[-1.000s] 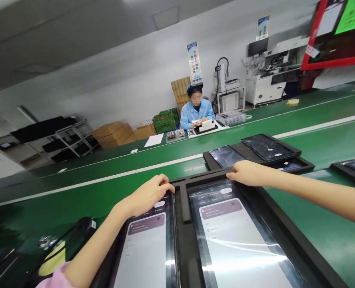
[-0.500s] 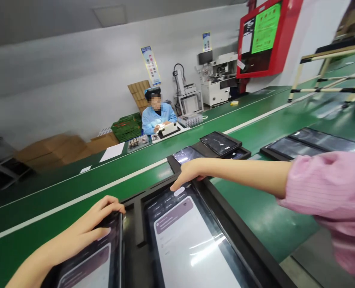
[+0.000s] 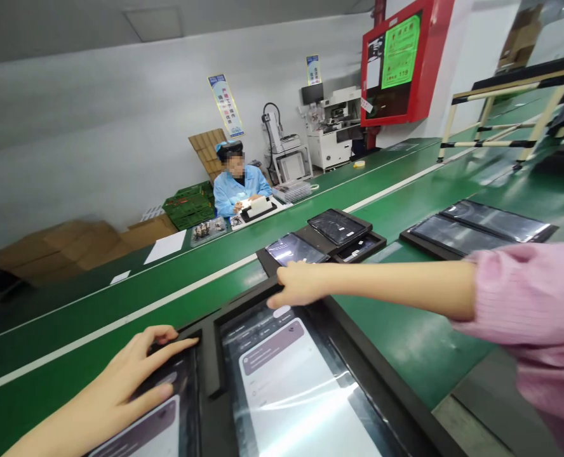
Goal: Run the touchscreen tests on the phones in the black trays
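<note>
Two lit tablets lie side by side in a black foam tray [image 3: 210, 362] at the front. My left hand [image 3: 136, 374] rests over the upper end of the left tablet [image 3: 161, 426], fingers apart, its fingertips near the tablet's top right corner. Over the top edge of the right tablet [image 3: 305, 393] reaches my right hand [image 3: 298, 284]; its thumb and fingers are apart, with a fingertip by the small white pill shape at the top of the screen. Both screens show a white panel with a purple banner.
Beyond the tray are more dark tablets [image 3: 336, 226] in black trays on the green belt [image 3: 167, 298]. Another pair [image 3: 463, 233] lies at right. A person in blue [image 3: 241, 184] works across the belt. A pipe-frame stand [image 3: 491, 120] stands back right.
The view has shifted slightly. My left hand's fingers have spread and stretched toward the tablet's top corner. My right hand has shifted slightly at the right tablet's top edge.
</note>
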A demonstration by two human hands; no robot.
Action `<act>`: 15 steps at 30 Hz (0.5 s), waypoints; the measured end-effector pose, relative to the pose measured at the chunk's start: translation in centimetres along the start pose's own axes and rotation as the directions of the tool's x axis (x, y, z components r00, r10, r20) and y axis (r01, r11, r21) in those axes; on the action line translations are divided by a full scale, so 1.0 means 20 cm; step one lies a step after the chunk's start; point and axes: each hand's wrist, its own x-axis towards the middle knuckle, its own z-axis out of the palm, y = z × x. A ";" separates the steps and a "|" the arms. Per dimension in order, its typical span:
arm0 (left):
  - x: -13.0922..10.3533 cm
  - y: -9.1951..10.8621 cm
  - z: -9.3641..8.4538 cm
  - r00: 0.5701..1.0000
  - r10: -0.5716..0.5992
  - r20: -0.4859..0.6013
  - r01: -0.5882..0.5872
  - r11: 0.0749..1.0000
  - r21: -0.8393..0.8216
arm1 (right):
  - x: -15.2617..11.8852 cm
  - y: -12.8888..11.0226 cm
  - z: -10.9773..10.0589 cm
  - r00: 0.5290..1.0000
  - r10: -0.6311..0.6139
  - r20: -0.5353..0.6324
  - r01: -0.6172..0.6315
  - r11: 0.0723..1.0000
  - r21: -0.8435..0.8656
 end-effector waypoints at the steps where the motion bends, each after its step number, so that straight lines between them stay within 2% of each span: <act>1: -0.01 0.01 -0.01 0.999 0.005 0.035 -0.006 1.000 0.022 | -0.06 0.00 0.05 0.997 -0.060 -0.038 0.059 0.997 -0.043; 2: -0.02 0.02 -0.02 0.998 0.007 0.065 -0.009 0.999 0.037 | -0.11 0.02 0.11 0.988 -0.139 -0.063 0.133 0.987 -0.088; 3: -0.03 0.05 -0.03 0.997 0.003 0.078 -0.006 0.999 0.040 | -0.15 0.03 0.18 0.955 -0.283 -0.085 0.264 0.946 -0.188; 4: -0.02 0.08 -0.04 0.996 -0.001 0.089 -0.001 1.000 0.027 | -0.18 0.06 0.24 0.926 -0.369 -0.081 0.341 0.908 -0.243; 6: 0.01 0.15 -0.07 0.995 0.011 0.101 -0.006 0.999 -0.045 | -0.17 0.14 0.35 0.919 -0.376 -0.117 0.340 0.908 -0.246; 8: 0.05 0.22 -0.10 0.997 0.049 0.058 -0.044 0.996 -0.083 | -0.11 0.22 0.40 0.900 -0.340 -0.274 0.267 0.925 -0.270; 9: 0.06 0.24 -0.11 0.999 0.044 0.006 -0.044 0.996 -0.077 | -0.06 0.26 0.42 0.862 -0.334 -0.382 0.229 0.928 -0.295; 11: 0.06 0.28 -0.13 0.998 0.012 -0.059 -0.016 0.998 -0.062 | 0.00 0.32 0.42 0.734 -0.363 -0.574 0.202 0.923 -0.327; 12: 0.04 0.29 -0.13 0.997 -0.008 -0.083 0.003 0.998 -0.058 | 0.01 0.34 0.41 0.683 -0.391 -0.617 0.241 0.918 -0.315; 13: 0.01 0.31 -0.12 0.995 -0.029 -0.097 0.023 0.998 -0.061 | 0.01 0.35 0.41 0.663 -0.420 -0.620 0.310 0.908 -0.283; 15: -0.08 0.34 -0.10 0.991 -0.032 -0.132 0.026 0.999 -0.046 | -0.05 0.36 0.43 0.676 -0.484 -0.555 0.463 0.865 -0.191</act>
